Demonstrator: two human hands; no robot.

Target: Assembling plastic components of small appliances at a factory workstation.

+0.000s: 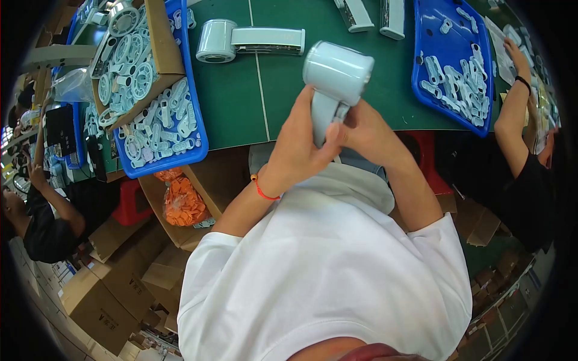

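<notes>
Above the table's near edge I hold a pale blue, glossy hair-dryer-shaped device (338,71), its round barrel up and its handle pointing down. My left hand (304,144) is closed around the left side of the handle, thumb across its front. My right hand (370,133) grips the handle from the right, with its fingers mostly hidden behind it. A second device of the same shape (217,41) lies on the green table (232,123), barrel to the left. At the far edge lie two pale handle-shaped parts, one (355,15) beside the other (392,19).
A blue tray (201,144) and a cardboard box (165,39) at left hold many pale parts. Another blue tray (422,90) stands at right. Below the table, a carton holds orange pieces (183,201). People work on both sides, near red stools (133,204).
</notes>
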